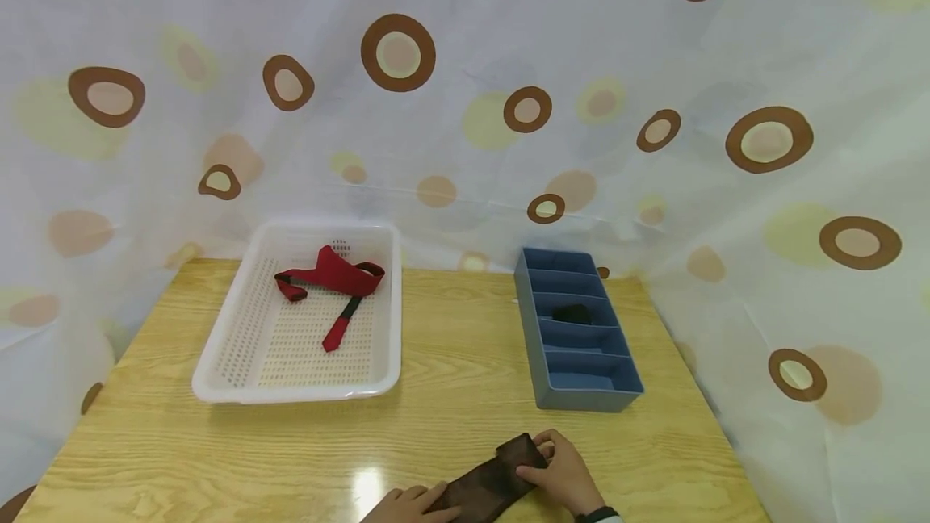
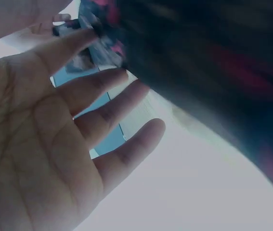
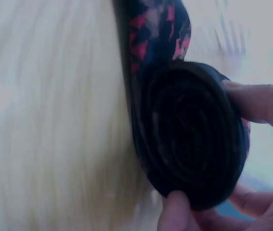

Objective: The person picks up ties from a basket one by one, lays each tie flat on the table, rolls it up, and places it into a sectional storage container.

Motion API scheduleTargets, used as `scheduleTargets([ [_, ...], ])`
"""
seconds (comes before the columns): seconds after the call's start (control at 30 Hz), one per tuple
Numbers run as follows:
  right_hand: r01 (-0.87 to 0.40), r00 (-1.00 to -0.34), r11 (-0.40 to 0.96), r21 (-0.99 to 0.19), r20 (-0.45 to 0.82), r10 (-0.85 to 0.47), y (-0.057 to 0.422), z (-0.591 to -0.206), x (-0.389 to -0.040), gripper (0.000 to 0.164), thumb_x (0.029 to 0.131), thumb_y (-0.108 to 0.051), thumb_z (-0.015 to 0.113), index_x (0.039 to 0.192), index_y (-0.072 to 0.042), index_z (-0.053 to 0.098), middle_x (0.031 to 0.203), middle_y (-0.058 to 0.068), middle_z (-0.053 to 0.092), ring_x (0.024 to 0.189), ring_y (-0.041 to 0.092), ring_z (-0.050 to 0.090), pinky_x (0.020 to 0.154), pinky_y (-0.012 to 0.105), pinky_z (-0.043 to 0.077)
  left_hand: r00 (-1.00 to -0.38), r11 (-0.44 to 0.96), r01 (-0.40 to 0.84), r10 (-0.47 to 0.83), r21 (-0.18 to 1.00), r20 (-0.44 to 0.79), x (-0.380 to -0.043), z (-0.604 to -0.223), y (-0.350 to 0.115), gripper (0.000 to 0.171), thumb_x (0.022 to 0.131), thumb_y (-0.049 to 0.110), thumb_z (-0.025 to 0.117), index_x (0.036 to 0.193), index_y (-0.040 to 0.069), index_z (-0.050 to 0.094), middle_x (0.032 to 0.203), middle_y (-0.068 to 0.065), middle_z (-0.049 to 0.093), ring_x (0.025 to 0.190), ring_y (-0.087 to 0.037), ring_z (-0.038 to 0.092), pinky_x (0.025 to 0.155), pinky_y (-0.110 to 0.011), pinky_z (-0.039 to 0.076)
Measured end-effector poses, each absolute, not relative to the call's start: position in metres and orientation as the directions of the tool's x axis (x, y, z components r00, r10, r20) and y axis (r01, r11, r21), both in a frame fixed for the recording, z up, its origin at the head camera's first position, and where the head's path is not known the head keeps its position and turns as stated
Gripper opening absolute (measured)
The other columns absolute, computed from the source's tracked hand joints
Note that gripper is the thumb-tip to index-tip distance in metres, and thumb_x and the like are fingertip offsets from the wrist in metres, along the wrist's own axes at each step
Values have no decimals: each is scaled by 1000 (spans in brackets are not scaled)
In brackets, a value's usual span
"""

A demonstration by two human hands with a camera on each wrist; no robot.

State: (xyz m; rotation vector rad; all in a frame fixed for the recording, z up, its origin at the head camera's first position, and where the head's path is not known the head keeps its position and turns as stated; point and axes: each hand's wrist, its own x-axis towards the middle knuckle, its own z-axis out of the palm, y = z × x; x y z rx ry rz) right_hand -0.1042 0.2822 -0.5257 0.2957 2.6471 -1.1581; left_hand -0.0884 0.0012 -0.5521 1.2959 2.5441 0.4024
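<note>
A dark necktie (image 1: 483, 491) with pink-red patches stretches along the table's front edge, its far end wound into a flat coil (image 3: 189, 134). My right hand (image 1: 567, 476) grips that coil between thumb and fingers; the spiral layers face the right wrist view. At the trailing length of the tie is my left hand (image 1: 412, 505). Its fingers (image 2: 112, 115) are fairly straight, and a fingertip touches the fabric. The tie's near end runs out of the head view at the bottom.
A white perforated basket (image 1: 298, 394) stands at the back left, holding a loose red necktie (image 1: 337, 273) with dark parts. At the right is a blue divided box (image 1: 541, 378); a dark item (image 1: 574, 314) lies in its middle compartment. A patterned sheet (image 1: 465, 103) hangs behind the table.
</note>
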Motion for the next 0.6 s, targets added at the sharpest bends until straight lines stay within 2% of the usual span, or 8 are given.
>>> scheduleTargets([
  [0.17, 336, -942, 738, -585, -219, 255, 313, -520, -109, 47, 71, -15, 77, 108, 5, 54, 99, 23, 61, 86, 31, 60, 70, 42, 49, -572, 586, 680, 800, 441, -181, -90, -548, -1, 42, 90, 51, 51, 130, 40, 53, 139, -8, 50, 117, -20, 52, 85, -35, 47],
  [0.37, 330, -942, 805, -493, -113, 317, 337, -515, -109, 50, 69, -11, 77, 107, 10, 52, 94, 27, 58, 85, 37, 56, 71, 47, 47, -563, 563, 736, 817, 375, -123, -90, -549, 0, 42, 88, 54, 52, 128, 42, 54, 133, -9, 53, 110, -22, 56, 81, -33, 49],
  [0.47, 295, -949, 847, -442, -31, 314, 335, -518, -106, 48, 66, -7, 79, 102, 7, 50, 91, 26, 54, 88, 41, 51, 74, 51, 43, -555, 552, 754, 825, 357, -104, -91, -549, -1, 41, 89, 55, 51, 128, 41, 55, 132, -6, 53, 108, -21, 56, 79, -33, 50],
  [0.6, 169, -975, 928, -333, 83, 207, 324, -527, -102, 48, 62, -1, 81, 96, 0, 47, 88, 21, 49, 84, 36, 47, 72, 48, 42, -542, 520, 769, 838, 372, -52, -93, -553, -2, 42, 90, 55, 49, 128, 37, 56, 130, -7, 54, 105, -20, 56, 74, -29, 50],
])
